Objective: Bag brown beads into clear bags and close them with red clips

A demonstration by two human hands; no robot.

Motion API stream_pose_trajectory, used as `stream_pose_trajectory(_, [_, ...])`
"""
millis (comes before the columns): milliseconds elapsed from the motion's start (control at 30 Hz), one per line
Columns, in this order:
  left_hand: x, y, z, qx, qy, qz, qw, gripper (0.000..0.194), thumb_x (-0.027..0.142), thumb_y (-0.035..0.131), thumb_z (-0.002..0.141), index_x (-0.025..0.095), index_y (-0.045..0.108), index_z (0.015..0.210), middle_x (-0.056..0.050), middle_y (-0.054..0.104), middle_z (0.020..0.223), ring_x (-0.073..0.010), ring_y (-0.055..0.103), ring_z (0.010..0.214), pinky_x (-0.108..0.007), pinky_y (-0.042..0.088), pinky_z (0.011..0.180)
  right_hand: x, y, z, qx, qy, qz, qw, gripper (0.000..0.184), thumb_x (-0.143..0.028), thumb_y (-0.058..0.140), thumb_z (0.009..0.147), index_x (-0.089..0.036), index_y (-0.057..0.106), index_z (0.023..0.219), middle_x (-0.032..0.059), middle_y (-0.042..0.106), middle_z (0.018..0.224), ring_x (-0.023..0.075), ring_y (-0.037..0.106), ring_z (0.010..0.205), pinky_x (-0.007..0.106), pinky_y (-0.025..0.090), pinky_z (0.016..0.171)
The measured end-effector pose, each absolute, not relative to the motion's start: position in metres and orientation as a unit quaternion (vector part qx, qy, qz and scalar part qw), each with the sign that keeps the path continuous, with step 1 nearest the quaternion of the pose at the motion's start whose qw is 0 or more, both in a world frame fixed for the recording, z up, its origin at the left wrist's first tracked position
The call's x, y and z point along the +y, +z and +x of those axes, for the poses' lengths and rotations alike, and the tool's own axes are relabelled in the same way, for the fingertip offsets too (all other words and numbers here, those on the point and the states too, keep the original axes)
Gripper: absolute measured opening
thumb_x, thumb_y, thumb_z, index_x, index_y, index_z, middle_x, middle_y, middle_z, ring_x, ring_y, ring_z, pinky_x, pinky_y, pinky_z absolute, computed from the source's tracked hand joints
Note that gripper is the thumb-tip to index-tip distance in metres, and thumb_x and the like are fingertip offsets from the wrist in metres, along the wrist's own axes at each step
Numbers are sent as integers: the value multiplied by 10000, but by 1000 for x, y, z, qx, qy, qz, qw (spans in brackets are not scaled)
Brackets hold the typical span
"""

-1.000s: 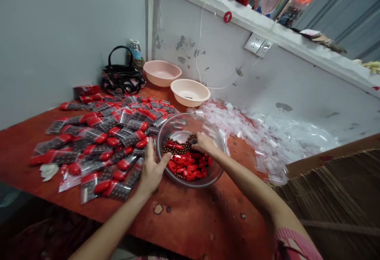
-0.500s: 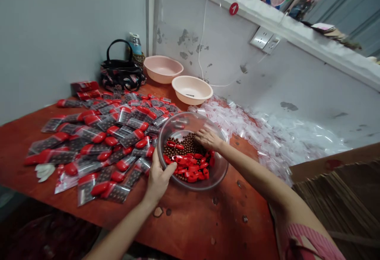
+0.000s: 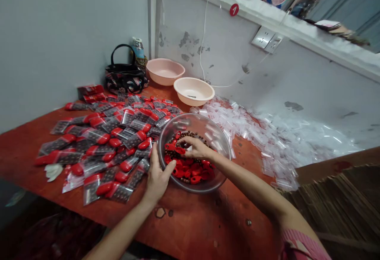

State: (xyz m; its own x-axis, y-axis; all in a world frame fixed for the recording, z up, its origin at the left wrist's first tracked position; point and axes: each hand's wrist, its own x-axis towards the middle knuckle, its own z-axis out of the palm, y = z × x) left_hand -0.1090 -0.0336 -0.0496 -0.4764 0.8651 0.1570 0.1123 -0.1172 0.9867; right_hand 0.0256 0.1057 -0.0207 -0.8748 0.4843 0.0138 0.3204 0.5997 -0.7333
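A clear plastic bowl (image 3: 204, 190) holds brown beads (image 3: 190, 134) and glossy red plastic pieces (image 3: 196, 171). My left hand (image 3: 158, 177) grips the near-left rim, thumb over the edge and fingers along the outside. Inside the bowl, my right hand (image 3: 194, 148) has its fingers curled, with thumb and forefinger around a red piece among the beads; its fingertips are partly hidden. Left of the bowl lies a spread pile of clear packets (image 3: 92, 135) with red ends and dark beads in them.
Clear plastic sleeves (image 3: 246, 133) are heaped to the right, beside a cardboard box (image 3: 335, 204). Behind the bowl stand a cream basin (image 3: 194, 102) and a pink basin (image 3: 164, 81). A black handbag (image 3: 126, 80) and a bottle (image 3: 137, 48) are near the wall.
My right hand has moved left within the bowl, from the beads on the right to the red pieces. Red pieces and beads have shifted about. My left hand keeps its hold on the rim.
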Motion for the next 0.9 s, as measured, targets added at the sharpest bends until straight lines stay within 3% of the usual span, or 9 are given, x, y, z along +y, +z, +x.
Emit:
stream_pose_trajectory(67, [-33,-40,-114,613,610,455,212,754,280,581,738,226,165,1364,-75,174,1445,-243,179,1306,-396,164,1070,100,-10,33,-802,518,-257,152,410,-247,626,677,-195,510,1067,18,567,973,144,543,856,298,426,783])
stream_pose_trajectory(133, [-31,-26,-119,596,597,506,181,673,282,552,762,226,228,1349,-80,270,1413,-240,291,1266,-386,240,1047,89,1,37,-726,610,-259,183,403,-244,648,659,-193,529,1041,8,583,932,140,551,845,306,422,801])
stream_pose_trajectory(233, [-24,-9,-121,553,557,566,253,524,292,509,784,216,376,1285,-79,490,1268,-223,522,1087,-350,417,928,72,13,41,-658,675,-245,225,423,-220,686,622,-194,551,1022,7,598,933,141,554,863,312,412,830])
stream_pose_trajectory(400, [-15,1,-117,533,522,577,333,379,295,539,749,198,571,1114,-49,634,1082,-219,601,957,-339,471,852,56,17,47,-633,699,-222,247,425,-212,683,639,-197,559,1045,11,614,915,139,574,835,309,438,808])
stream_pose_trajectory(533, [-17,-2,-110,520,534,561,359,348,288,573,722,201,613,1056,-40,660,1031,-225,610,932,-342,474,837,53,19,57,-662,667,-216,265,424,-251,662,675,-208,537,1078,15,621,894,144,588,814,314,456,779])
stream_pose_trajectory(633, [-17,-3,-108,516,540,552,372,332,283,591,702,207,638,1021,-38,659,1036,-235,599,957,-361,447,874,51,29,64,-754,566,-201,267,462,-258,607,733,-232,468,1172,28,607,967,148,578,849,301,451,770])
stream_pose_trajectory(767, [-15,0,-110,487,510,563,431,332,268,580,697,188,644,1013,-44,665,1022,-238,597,957,-373,439,880,50,42,71,-883,366,-170,241,307,-247,547,783,-184,549,1084,52,618,949,152,571,858,275,431,781])
stream_pose_trajectory(900, [-14,0,-111,490,490,578,431,346,289,576,699,162,643,1014,-64,660,1031,-245,587,975,-381,426,894,53,41,75,-914,297,-156,228,225,-239,549,785,-163,566,996,58,629,888,135,581,780,242,445,717])
